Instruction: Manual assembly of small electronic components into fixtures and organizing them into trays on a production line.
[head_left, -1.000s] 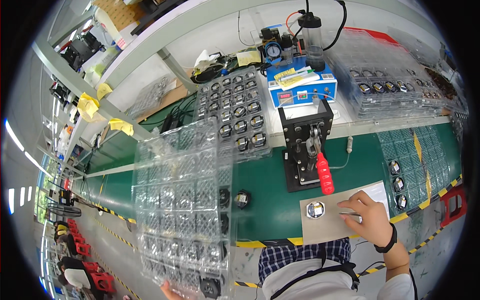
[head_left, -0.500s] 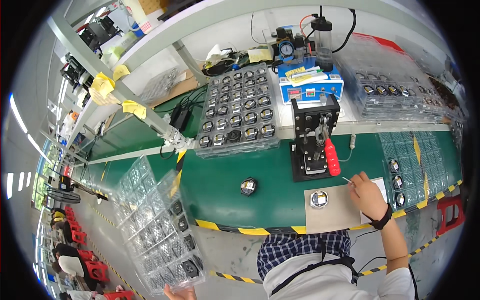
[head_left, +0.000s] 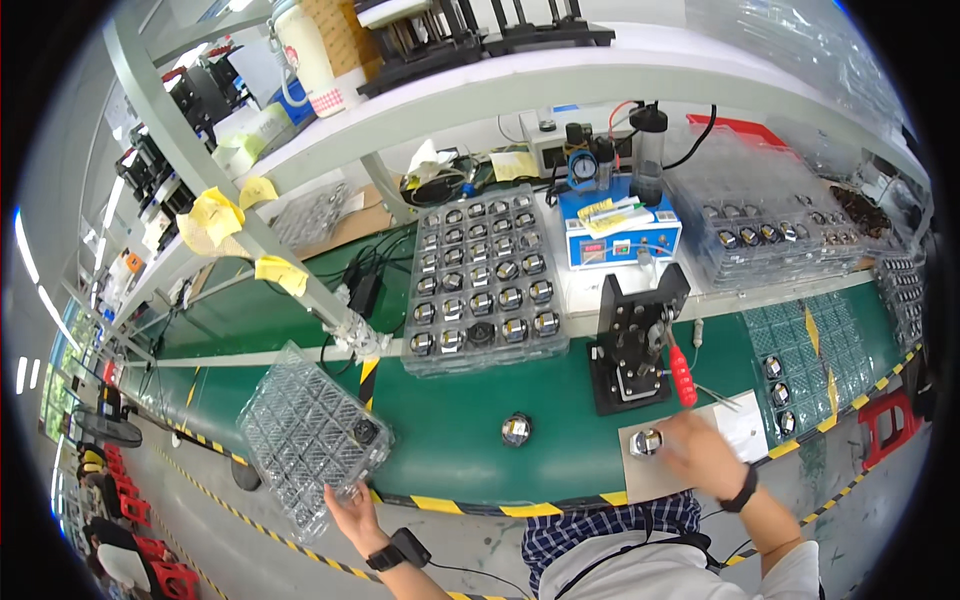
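My left hand (head_left: 352, 518) grips the near edge of a clear plastic blister tray (head_left: 300, 435), fingers closed on its rim. One dark round part (head_left: 365, 432) sits in a pocket near the tray's right corner. My right hand (head_left: 703, 455) is smeared by motion over a brown card (head_left: 650, 482). Right beside its fingers lies a round silver-and-black part (head_left: 645, 442); whether they touch it is unclear. Thin tweezers (head_left: 718, 398) lie at the card's far edge. Another round part (head_left: 517, 430) rests on the green bench (head_left: 440, 440).
A black hand press (head_left: 635, 345) with a red lever handle (head_left: 683, 377) stands behind the card. A filled tray (head_left: 480, 285) lies at the back, near a blue control box (head_left: 620, 240). Stacked clear trays (head_left: 780, 225) and a tray with several parts (head_left: 800, 350) are at right.
My left hand has moved up and right, and the tray has swung flatter over the bench. The thin tool has left my right hand, which has shifted left toward the part on the card.
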